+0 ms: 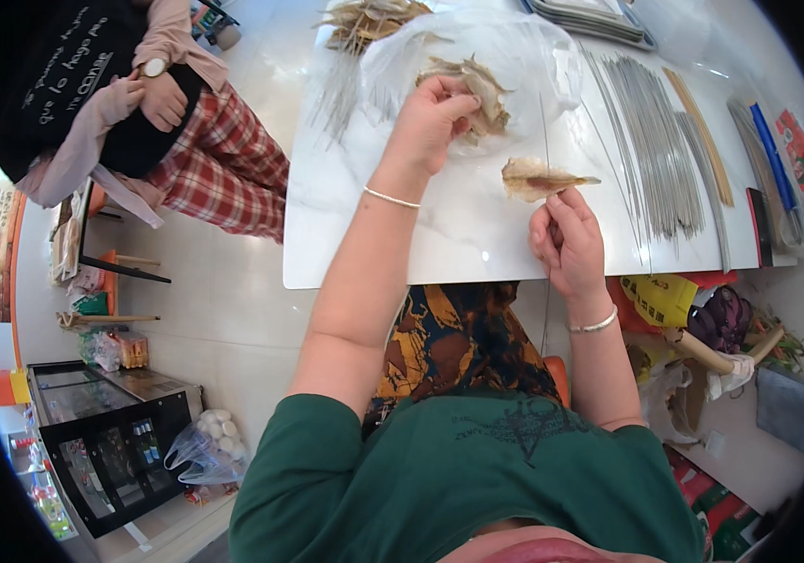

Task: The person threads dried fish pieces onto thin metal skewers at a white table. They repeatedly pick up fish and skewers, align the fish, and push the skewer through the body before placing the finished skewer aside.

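Observation:
My right hand [562,236] grips a thin metal skewer that runs upright through a flat dried fish [539,179], just above the fingers. My left hand [437,119] reaches into an open clear plastic bag [542,56] on the white marbled table [352,239]. Its fingers are closed on a dried fish [490,91] from the pile in the bag. Behind the bag, at the table's upper left, lie dried fish on skewers [366,28], their metal ends pointing towards me. To the right a large bundle of bare metal skewers [648,141] lies flat.
Bamboo sticks [704,141], a blue stick-like item [771,155] and a red packet [803,165] lie at the table's right. Metal trays [592,17] stand at the back. Another person [190,134] stands by the table's left edge, hands together. Bags hang or lie below the right edge.

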`<state>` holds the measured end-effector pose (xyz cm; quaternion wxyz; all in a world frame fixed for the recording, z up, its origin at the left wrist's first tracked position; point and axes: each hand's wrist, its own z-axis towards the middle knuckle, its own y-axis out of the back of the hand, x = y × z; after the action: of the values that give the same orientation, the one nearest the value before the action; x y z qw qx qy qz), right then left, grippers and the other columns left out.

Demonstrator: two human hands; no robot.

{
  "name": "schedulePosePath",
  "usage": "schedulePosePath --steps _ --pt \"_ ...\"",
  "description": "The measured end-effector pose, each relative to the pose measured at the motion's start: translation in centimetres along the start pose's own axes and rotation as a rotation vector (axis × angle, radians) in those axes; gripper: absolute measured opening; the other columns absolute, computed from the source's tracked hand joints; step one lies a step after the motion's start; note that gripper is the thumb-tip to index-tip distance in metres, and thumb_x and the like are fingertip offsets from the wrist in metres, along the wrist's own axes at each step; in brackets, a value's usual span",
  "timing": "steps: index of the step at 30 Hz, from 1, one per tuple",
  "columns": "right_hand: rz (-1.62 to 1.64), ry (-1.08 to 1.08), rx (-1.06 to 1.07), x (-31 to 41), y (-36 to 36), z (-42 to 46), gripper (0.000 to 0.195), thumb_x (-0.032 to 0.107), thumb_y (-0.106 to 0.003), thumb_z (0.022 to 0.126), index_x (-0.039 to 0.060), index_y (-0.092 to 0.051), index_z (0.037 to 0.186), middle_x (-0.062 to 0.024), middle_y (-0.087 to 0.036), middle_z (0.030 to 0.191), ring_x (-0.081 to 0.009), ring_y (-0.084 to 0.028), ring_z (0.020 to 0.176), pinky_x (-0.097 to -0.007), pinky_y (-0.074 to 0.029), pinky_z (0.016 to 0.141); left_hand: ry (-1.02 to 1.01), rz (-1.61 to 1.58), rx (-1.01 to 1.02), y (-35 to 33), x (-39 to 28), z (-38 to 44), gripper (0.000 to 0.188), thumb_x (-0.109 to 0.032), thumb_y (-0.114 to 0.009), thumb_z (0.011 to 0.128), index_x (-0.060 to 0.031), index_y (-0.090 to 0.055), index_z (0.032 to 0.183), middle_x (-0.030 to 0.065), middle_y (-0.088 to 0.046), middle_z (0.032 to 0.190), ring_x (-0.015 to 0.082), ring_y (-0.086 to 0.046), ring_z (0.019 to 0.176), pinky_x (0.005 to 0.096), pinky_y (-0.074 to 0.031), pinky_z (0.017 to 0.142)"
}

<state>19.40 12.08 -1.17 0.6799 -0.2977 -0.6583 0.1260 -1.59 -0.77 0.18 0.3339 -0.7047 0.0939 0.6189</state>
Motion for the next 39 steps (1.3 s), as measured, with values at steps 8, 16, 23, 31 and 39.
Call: schedulePosePath --steps 8,16,23,31,39 --pt "-0.243 -0.033 -0.020 -0.3 -0.6 0.3 0.023 0.012 -0.039 0.103 0.0029 -0.057 0.114 -0.0044 -0.056 0.063 -0.0027 -0.031 0.038 -0.0176 -0.025 0.039 0.046 -0.131 0.076 -0.1 0.3 -0.3 0.027 -0.007 -0.062 0.092 -0.0016 -0.055 0.117 0.0049 -0.063 0.110 0.0142 -0.061 0.096 0.0304 -0.053 0.085" --pt "-0.284 -0.130 -0.046 0.2 -1.1 1.1 0.023 0.013 -0.043 0.102 0.0022 -0.060 0.113 -0.0033 -0.058 0.064 -0.0014 -0.035 0.045 -0.0171 -0.027 0.043 -0.016 -0.085 0.059 -0.7 0.8 -0.3 0.028 -0.010 -0.061 0.094 -0.0043 -0.054 0.120 0.0022 -0.062 0.110 0.0108 -0.059 0.095 0.0293 -0.050 0.081" --pt "-0.265 -0.136 -0.061 0.5 -1.4 1.0 0.021 0.014 -0.044 0.101 0.0035 -0.060 0.112 -0.0034 -0.058 0.063 -0.0017 -0.035 0.045 -0.0175 -0.027 0.043 -0.048 -0.112 0.111 -0.8 0.4 -0.5 0.028 -0.011 -0.062 0.094 -0.0043 -0.054 0.120 0.0019 -0.063 0.109 0.0098 -0.059 0.095 0.0293 -0.050 0.082" --pt "-0.287 -0.139 -0.074 0.5 -1.4 1.0 0.020 0.014 -0.044 0.101 0.0037 -0.060 0.109 -0.0031 -0.058 0.063 -0.0018 -0.035 0.045 -0.0175 -0.027 0.043 -0.077 -0.108 0.116 -0.8 0.8 -0.5 0.025 -0.011 -0.064 0.094 -0.0054 -0.059 0.117 0.0017 -0.066 0.107 0.0102 -0.060 0.096 0.0279 -0.051 0.085" --pt "-0.267 -0.155 -0.103 0.2 -1.0 1.3 0.019 0.013 -0.045 0.101 0.0040 -0.060 0.108 -0.0041 -0.057 0.062 -0.0022 -0.035 0.045 -0.0177 -0.026 0.043 -0.267 0.036 0.061 -1.4 1.6 -0.1 0.023 -0.005 -0.063 0.093 -0.0016 -0.058 0.115 0.0048 -0.066 0.101 0.0109 -0.062 0.091 0.0262 -0.054 0.081"
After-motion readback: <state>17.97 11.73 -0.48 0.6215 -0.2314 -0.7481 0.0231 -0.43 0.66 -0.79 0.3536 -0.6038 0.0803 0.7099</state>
